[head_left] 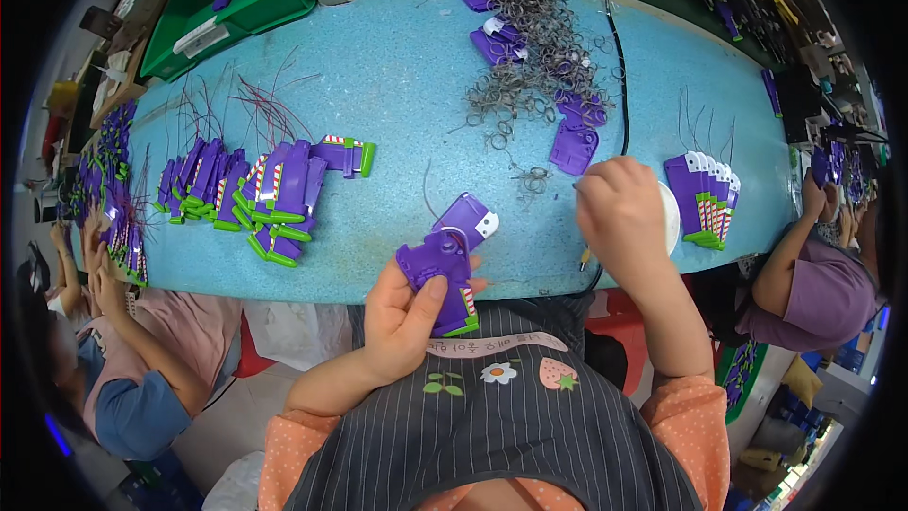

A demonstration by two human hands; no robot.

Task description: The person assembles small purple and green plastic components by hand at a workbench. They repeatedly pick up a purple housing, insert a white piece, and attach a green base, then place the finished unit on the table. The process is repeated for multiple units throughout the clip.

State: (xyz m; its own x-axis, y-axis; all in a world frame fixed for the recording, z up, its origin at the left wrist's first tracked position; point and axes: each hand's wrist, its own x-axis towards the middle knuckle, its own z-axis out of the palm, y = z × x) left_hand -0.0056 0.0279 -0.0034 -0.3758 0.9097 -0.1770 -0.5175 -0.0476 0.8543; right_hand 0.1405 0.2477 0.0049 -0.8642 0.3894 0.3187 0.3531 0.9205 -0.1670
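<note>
My left hand (407,314) grips a purple plastic toy part (433,265) near the table's front edge, thumb on top. The part has a green end with red-and-white stripes, and its moulded inner side faces up. A second purple piece with a white corner (470,218) adjoins it at the far side, with a thin wire curving out. To the right, my right hand (619,213) is raised over the table with its fingers pinched together; what they hold, if anything, is too small to make out. Partly hidden behind that hand lies a white round object (671,218).
Striped purple-green parts (284,185) with red wires lie at left; similar parts (705,199) fan out at right. A heap of grey wire coils (534,47) and purple shells (574,147) lies ahead. A black cable (622,66) crosses the blue table. Co-workers sit on both sides.
</note>
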